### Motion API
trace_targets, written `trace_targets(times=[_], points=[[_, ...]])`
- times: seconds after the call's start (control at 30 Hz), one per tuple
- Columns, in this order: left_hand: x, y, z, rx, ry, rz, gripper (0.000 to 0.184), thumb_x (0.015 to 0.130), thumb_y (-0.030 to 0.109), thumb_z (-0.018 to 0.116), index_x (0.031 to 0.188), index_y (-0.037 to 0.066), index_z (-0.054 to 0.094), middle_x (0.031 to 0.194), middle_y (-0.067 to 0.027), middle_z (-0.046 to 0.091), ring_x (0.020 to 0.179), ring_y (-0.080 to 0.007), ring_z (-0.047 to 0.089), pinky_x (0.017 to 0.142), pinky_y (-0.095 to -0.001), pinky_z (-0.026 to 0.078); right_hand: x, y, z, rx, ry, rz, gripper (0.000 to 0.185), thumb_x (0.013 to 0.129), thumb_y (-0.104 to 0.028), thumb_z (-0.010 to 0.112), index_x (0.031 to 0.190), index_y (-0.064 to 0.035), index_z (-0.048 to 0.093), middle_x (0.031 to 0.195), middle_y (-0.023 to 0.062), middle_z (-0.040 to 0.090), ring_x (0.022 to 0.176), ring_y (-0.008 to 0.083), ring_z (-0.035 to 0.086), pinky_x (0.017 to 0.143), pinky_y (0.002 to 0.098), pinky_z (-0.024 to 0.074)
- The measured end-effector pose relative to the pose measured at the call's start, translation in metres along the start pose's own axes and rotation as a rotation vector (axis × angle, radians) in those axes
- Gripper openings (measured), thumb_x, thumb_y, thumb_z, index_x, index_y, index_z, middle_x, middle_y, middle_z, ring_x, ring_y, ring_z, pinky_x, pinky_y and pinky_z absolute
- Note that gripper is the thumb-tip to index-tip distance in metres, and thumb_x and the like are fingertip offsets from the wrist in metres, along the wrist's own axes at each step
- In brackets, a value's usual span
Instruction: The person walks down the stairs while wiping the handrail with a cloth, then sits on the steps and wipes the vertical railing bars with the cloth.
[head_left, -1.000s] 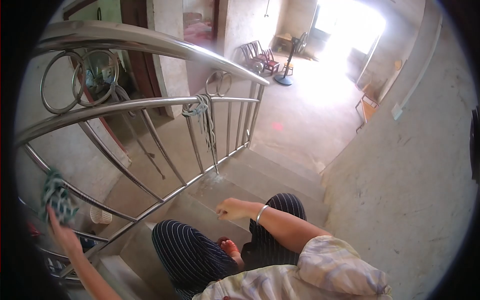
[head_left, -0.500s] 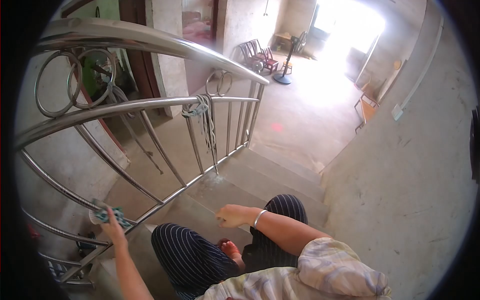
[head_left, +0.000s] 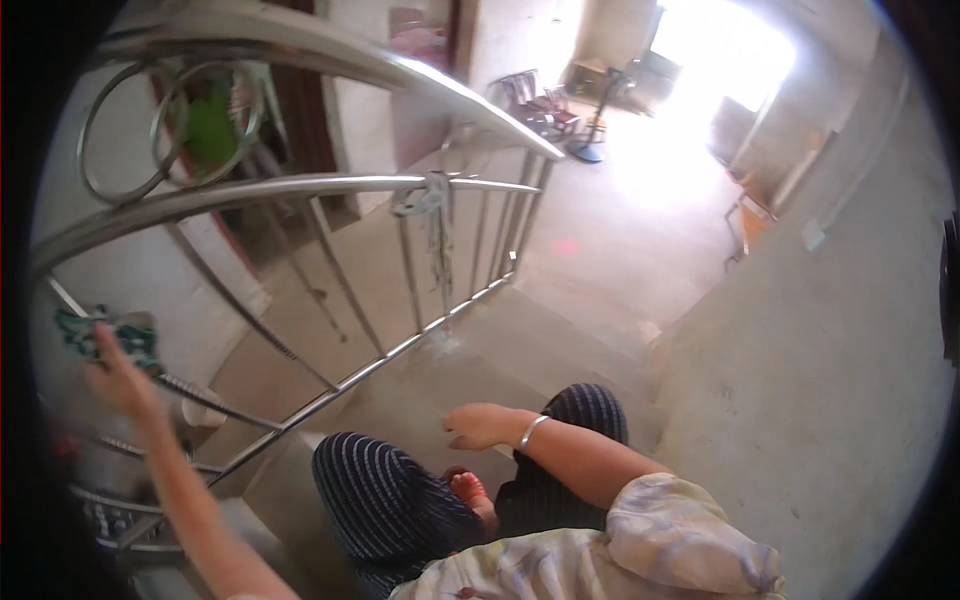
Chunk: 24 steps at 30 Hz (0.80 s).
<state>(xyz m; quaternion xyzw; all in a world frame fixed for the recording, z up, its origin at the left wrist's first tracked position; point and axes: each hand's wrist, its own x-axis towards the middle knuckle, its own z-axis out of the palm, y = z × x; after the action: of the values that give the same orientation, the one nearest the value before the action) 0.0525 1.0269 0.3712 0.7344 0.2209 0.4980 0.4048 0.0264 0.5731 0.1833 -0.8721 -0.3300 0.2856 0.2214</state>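
Observation:
At the far left, my left hand point(head_left: 122, 382) is closed around a green-and-white patterned cloth point(head_left: 138, 338). It presses the cloth against a curved metal baluster point(head_left: 228, 408) of the stair railing, near the baluster's upper part. Motion blurs the hand a little, and part of the cloth lies behind the fingers. My right hand point(head_left: 482, 425) hangs loosely in front of my right knee, fingers slightly bent and thumb apart, holding nothing. A silver bracelet point(head_left: 533, 430) circles that wrist. Both striped trouser knees are bent above the steps.
The shiny handrail point(head_left: 440, 85) slopes down beside concrete stairs point(head_left: 560, 335). A pale cord point(head_left: 438, 215) is tied to the middle rail. A bare wall point(head_left: 800, 400) rises on the right. Below are a standing fan point(head_left: 588, 150), red-brown chairs point(head_left: 545, 105) and a wooden chair point(head_left: 752, 225).
My left hand has moved up and left along the baluster with the cloth. The view has shifted slightly. My right hand stays before my knee, its thumb showing more apart.

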Motion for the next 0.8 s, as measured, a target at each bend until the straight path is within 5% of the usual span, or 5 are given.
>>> trace_targets(times=[0.2, 0.23, 0.4, 0.6, 0.8], points=[[-0.142, -0.061, 0.024, 0.241, -0.047, 0.160, 0.034, 0.085, 0.033, 0.053, 0.086, -0.001, 0.051, 0.075, -0.0087, 0.057, 0.065, -0.0179, 0.053, 0.060, -0.0315, 0.043, 0.010, 0.017, 0.011, -0.086, -0.113, 0.000, 0.035, 0.074, -0.028, 0.056, 0.100, -0.0039, 0.056, 0.088, 0.0199, 0.060, 0.083, 0.0360, 0.057, 0.074, 0.0433, 0.0443], [-0.155, -0.066, 0.019, -0.058, -0.306, -0.169, 0.029, 0.085, 0.029, 0.054, 0.086, 0.000, 0.052, 0.072, -0.0066, 0.055, 0.064, -0.0151, 0.052, 0.059, -0.0307, 0.043, 0.006, 0.009, 0.005, -0.082, -0.099, 0.003, 0.031, 0.074, -0.027, 0.056, 0.095, -0.0033, 0.057, 0.085, 0.0200, 0.060, 0.083, 0.0363, 0.057, 0.073, 0.0438, 0.0445], [-0.148, -0.048, 0.006, -0.168, -0.423, 0.035, 0.020, 0.085, 0.021, 0.054, 0.085, 0.002, 0.050, 0.069, -0.0033, 0.053, 0.059, -0.0119, 0.051, 0.053, -0.0274, 0.042, -0.004, -0.009, -0.009, -0.070, -0.055, -0.013, 0.034, 0.075, -0.029, 0.056, 0.098, -0.0035, 0.057, 0.087, 0.0197, 0.060, 0.084, 0.0356, 0.057, 0.075, 0.0425, 0.0445], [-0.031, 0.093, -0.003, -0.461, -0.217, 0.325, 0.016, 0.081, 0.015, 0.059, 0.087, 0.003, 0.050, 0.072, -0.0044, 0.055, 0.060, -0.0102, 0.051, 0.053, -0.0241, 0.042, -0.010, -0.013, -0.011, -0.068, -0.082, 0.053, 0.036, 0.075, -0.030, 0.058, 0.099, -0.0034, 0.057, 0.088, 0.0190, 0.061, 0.085, 0.0351, 0.057, 0.074, 0.0419, 0.0446], [-0.057, 0.060, 0.011, -0.037, 0.066, 0.516, 0.022, 0.079, 0.016, 0.061, 0.089, 0.000, 0.050, 0.080, -0.0112, 0.054, 0.071, -0.0197, 0.053, 0.064, -0.0314, 0.043, -0.006, -0.017, -0.013, -0.101, -0.066, 0.029, 0.033, 0.074, -0.028, 0.059, 0.095, -0.0033, 0.057, 0.084, 0.0188, 0.061, 0.081, 0.0355, 0.057, 0.072, 0.0429, 0.0448]])
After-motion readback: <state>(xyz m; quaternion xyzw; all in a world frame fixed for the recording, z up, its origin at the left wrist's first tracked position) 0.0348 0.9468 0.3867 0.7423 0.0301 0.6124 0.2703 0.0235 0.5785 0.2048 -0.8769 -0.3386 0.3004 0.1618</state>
